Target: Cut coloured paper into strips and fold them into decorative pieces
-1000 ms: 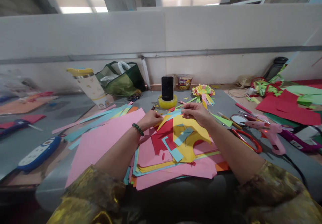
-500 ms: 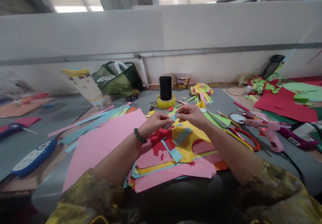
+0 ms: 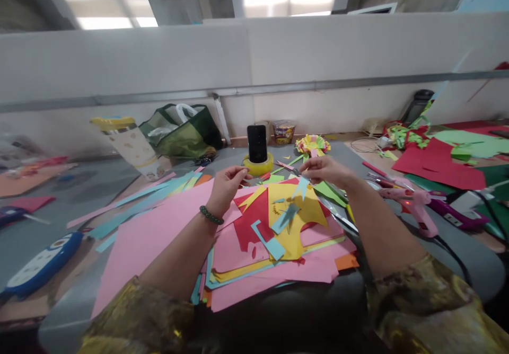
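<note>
My right hand pinches a small light blue paper strip with a V-notched end, hanging above the yellow paper. My left hand is closed, thumb against fingers, over the pink sheet. Whether anything thin is between its fingertips, I cannot make out. Below both hands lies a stack of coloured paper, topped by cut yellow paper and red paper. Loose blue scraps and a notched yellow strip rest on it. Behind my right hand stands a layered paper rosette.
A phone stands upright in a yellow tape roll. To the right lie a pink glue gun and scissors, partly behind my forearm. A tumbler, green bag and blue-white power strip are on the left.
My hands have moved apart from the blue strip they both touched. My right hand carries it rightward, while my left has drawn back left. The view has shifted slightly.
</note>
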`<state>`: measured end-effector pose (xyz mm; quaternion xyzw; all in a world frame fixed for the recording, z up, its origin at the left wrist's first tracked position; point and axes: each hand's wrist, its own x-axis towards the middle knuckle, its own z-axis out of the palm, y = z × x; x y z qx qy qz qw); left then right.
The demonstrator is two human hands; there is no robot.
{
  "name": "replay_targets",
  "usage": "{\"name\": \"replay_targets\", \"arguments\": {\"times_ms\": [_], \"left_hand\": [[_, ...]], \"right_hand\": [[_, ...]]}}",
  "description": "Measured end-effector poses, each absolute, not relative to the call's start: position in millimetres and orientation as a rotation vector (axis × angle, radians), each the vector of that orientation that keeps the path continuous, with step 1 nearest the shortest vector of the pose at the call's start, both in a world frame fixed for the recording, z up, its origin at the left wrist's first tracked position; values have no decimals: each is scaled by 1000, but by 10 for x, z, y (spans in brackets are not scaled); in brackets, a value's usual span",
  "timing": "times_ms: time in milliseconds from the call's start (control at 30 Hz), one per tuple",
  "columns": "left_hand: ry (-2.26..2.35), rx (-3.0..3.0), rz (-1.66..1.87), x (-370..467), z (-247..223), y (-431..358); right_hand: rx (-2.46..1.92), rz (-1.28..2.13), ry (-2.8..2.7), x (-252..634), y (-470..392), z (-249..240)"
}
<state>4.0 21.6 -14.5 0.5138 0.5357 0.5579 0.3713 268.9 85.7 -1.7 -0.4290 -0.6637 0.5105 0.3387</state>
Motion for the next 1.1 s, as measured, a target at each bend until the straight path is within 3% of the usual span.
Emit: {"name": "replay_targets", "arguments": {"times_ms": [200, 600, 900, 1100], "left_hand": [[1417, 1314, 1451, -50, -183, 286], [1627, 1728, 1274, 89, -160, 219], [1739, 2096, 788, 62, 187, 67], [1845, 2313, 107, -279, 324, -274]], "right_hand": [[-1334, 1121, -2216, 2668, 919, -216], [-1393, 484, -2285, 2582, 939, -202], [-1356, 250, -2055, 2525, 872, -195], [-1351, 203, -2023, 2517, 857, -163]]}}
